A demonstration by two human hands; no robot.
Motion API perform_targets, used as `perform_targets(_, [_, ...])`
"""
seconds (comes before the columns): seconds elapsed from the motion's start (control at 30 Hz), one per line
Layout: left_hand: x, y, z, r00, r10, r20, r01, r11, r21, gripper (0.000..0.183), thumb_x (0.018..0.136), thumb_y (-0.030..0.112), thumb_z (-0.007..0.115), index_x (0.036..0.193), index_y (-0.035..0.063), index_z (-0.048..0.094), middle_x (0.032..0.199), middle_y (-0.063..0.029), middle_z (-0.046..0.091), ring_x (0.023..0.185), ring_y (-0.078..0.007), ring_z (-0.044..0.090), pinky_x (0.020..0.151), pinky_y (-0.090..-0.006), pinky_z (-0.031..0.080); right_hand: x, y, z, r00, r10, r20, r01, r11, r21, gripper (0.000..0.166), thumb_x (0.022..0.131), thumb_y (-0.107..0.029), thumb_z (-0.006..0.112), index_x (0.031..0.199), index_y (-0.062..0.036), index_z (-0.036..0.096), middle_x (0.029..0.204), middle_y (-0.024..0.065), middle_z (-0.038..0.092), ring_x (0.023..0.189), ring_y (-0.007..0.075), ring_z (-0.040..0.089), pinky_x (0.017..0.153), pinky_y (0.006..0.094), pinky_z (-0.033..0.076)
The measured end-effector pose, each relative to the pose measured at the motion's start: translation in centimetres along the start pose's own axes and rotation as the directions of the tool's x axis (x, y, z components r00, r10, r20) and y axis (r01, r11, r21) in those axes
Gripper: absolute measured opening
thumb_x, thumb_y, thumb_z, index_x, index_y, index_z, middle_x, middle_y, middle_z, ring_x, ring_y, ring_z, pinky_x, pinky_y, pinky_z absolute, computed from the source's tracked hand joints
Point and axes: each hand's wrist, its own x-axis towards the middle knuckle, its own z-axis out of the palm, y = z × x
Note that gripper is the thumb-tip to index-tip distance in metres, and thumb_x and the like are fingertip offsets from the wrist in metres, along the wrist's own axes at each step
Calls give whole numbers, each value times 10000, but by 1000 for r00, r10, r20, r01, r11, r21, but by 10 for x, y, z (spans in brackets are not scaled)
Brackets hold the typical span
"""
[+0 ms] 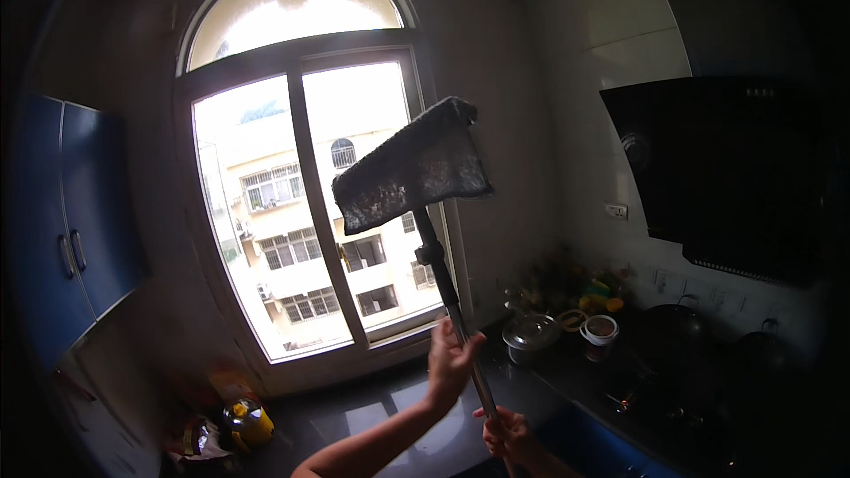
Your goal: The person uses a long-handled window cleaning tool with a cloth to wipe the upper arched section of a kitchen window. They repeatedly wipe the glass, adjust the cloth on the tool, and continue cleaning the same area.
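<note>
A flat mop is raised in front of the window point(297, 166). Its wide head is covered by a dark grey fabric pad point(415, 169), tilted with the right end higher. Below the head runs a telescopic metal pole point(483, 388) with a black upper section and collar. Partway down, my left hand point(451, 362) is around the pole, thumb on its right side and fingers on its left. Lower on the same pole, my right hand point(508, 436) is wrapped in a closed grip. The pole's bottom end is hidden past the frame edge.
A dark glossy countertop point(332, 415) runs under the window. On it stand a lidded pot point(531, 332), a white-rimmed tub point(599, 335) and a yellow-and-clear container point(248, 421). A blue wall cabinet point(86, 212) hangs left; a black range hood point(724, 179) juts out right, above the dim stove.
</note>
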Motion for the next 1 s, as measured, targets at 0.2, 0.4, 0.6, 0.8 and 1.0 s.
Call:
perform_targets(0.2, [18, 46, 14, 986, -138, 99, 167, 893, -419, 184, 812, 215, 498, 874, 64, 413, 495, 24, 389, 367, -56, 380, 316, -194, 322, 28, -19, 12, 984, -180, -3, 177, 974, -144, 476, 780, -165, 549, 1182, -42, 325, 710, 46, 529, 548, 66, 480, 481, 185, 400])
perform_targets(0.4, [90, 92, -12, 990, -51, 128, 107, 872, -477, 168, 825, 233, 473, 878, 74, 469, 476, 42, 311, 343, -67, 329, 294, -207, 255, 21, 20, -42, 921, -200, 333, 351, 797, -492, 544, 737, -142, 589, 1188, -31, 305, 801, 94, 539, 704, 125, 527, 669, 268, 437])
perform_targets(0.6, [161, 129, -54, 966, 122, 229, 19, 848, -529, 214, 824, 256, 470, 903, 58, 453, 490, 38, 309, 355, -66, 324, 303, -205, 254, -28, 100, -86, 966, 136, 220, -70, 956, -284, 157, 706, -121, 618, 787, -47, 504, 661, -11, 503, 584, 62, 447, 550, 204, 379])
perform_targets(0.8, [206, 166, -84, 925, 245, 291, -69, 861, -504, 421, 803, 350, 473, 1060, 27, 388, 530, 19, 321, 414, -62, 320, 353, -189, 253, -4, 136, -87, 919, 324, 225, -310, 946, -93, 208, 706, -189, 619, 596, -60, 498, 540, -19, 471, 451, 62, 412, 395, 209, 319])
perform_targets(1.0, [214, 157, -107, 950, 304, -71, -291, 945, 149, 475, 758, 429, 514, 1021, 83, 321, 873, -122, 525, 616, -184, 542, 510, -301, 474, 76, 161, -44, 959, -281, 37, 141, 362, -921, 185, 726, -218, 604, 701, -69, 498, 570, 20, 508, 473, 106, 475, 414, 256, 376])
